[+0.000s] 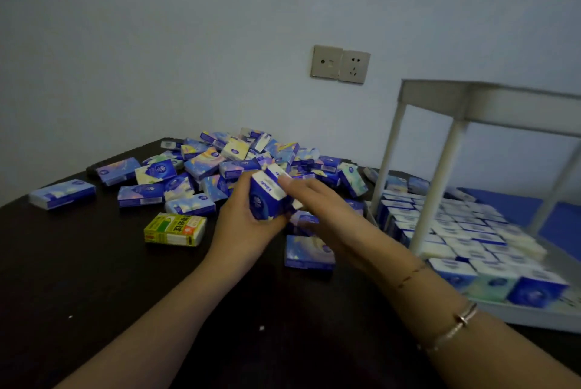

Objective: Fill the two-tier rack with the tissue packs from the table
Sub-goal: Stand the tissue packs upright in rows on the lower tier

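Held blue tissue packs (267, 196) upright above table (78, 278): L hand (243, 225) fingers curled under, R hand (309, 200) fingers pressed on top. Loose pile (220, 162) just beyond fingers; rack (490, 99) to their right, lower tier w/ packed rows (465, 231).

Both bare forearms reach forward from the near edge and converge mid-scene. Left hand (243, 215), palm turned inward, fingers curled round a blue tissue pack (267, 196) from below. Right hand (309, 200) lies across its right side, fingertips on top; bracelet at wrist.
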`<state>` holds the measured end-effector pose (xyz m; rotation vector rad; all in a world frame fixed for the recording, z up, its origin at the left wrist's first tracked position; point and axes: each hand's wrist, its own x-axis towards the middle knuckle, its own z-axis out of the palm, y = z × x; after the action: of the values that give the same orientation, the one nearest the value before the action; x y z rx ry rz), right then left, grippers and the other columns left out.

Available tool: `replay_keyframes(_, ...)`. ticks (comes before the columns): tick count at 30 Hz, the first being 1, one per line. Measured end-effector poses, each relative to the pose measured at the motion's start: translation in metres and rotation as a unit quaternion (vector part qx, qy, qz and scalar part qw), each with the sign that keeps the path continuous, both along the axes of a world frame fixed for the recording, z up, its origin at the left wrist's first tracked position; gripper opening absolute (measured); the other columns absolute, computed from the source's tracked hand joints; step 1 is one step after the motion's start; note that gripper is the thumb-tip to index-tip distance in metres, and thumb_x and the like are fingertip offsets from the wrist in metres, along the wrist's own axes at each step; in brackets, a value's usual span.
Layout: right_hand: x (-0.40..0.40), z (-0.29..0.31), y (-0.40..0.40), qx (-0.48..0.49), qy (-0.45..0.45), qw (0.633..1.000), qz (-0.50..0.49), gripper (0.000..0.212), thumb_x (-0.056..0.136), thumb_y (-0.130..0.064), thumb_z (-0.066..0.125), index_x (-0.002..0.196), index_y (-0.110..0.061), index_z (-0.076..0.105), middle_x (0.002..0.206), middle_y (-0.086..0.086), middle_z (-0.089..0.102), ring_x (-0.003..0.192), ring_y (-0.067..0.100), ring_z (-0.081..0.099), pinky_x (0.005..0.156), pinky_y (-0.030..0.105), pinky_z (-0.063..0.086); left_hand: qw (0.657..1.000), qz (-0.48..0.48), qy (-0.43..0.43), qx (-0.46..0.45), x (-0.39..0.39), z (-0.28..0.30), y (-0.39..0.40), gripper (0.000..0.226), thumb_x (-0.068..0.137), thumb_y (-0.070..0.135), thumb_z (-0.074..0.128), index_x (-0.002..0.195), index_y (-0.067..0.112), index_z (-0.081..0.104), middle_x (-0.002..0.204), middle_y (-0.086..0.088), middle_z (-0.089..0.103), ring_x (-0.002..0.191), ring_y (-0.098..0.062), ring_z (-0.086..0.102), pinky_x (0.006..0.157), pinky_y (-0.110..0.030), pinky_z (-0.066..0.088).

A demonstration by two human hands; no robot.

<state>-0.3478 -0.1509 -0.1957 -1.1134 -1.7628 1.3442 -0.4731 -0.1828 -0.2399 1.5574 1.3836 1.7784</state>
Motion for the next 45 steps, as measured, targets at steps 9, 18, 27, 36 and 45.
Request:
replay_keyframes(9,0.082,0.038,-0.059,0.066,0.002,0.998,-0.017,0.061,0.075,-0.012,0.077,0.123,-0.016,0.039,0.113,0.006,0.059,0.104,0.018,0.062,0.089,0.036,0.055,0.986,-0.055,0.146,0.059,0.067,0.039,-0.047,0.073,0.069,0.005,0.080,0.116,0.045,0.042,0.116,0.019,0.054,0.109,0.005,0.052,0.087,-0.008,0.045)
replay_keyframes(18,0.170,0.070,-0.103,0.104,-0.026,0.994,-0.036,0.044,0.077,-0.005,0.073,0.112,-0.017,0.050,0.099,0.004,0.065,0.095,0.019,0.066,0.084,0.033,0.056,0.946,-0.069,0.287,0.131,0.145,0.067,-0.069,0.076,0.069,0.004,0.075,0.134,0.028,0.044,0.125,0.010,0.048,0.112,0.001,0.044,0.090,0.002,0.031)
replay_keyframes(27,0.287,0.060,-0.068,0.086,0.003,0.979,-0.184,0.046,0.075,-0.013,0.074,0.114,-0.012,0.049,0.102,0.008,0.065,0.091,0.019,0.066,0.068,0.026,0.056,0.925,-0.165,0.340,0.032,0.235,0.072,-0.036,0.095,0.070,0.037,0.081,0.146,0.027,0.024,0.144,0.008,0.035,0.131,-0.008,0.034,0.106,-0.023,0.032)
replay_keyframes(36,0.349,0.042,-0.020,0.060,-0.214,0.959,-0.176,0.047,0.079,-0.005,0.068,0.115,-0.017,0.041,0.099,0.000,0.056,0.087,0.012,0.058,0.068,0.023,0.054,0.806,-0.148,0.561,-0.117,0.247,0.039,0.012,0.078,0.084,0.072,0.039,0.149,0.037,0.015,0.160,0.006,0.011,0.146,-0.017,0.012,0.117,-0.047,0.015)
replay_keyframes(45,0.337,0.033,0.005,0.075,-0.327,0.939,-0.070,0.046,0.080,0.000,0.063,0.119,-0.016,0.043,0.109,0.005,0.055,0.091,0.015,0.060,0.078,0.031,0.054,0.765,-0.096,0.629,-0.102,0.246,0.021,0.017,0.060,0.097,0.055,0.028,0.150,0.041,0.002,0.160,0.009,0.001,0.148,-0.017,0.002,0.119,-0.046,0.009)
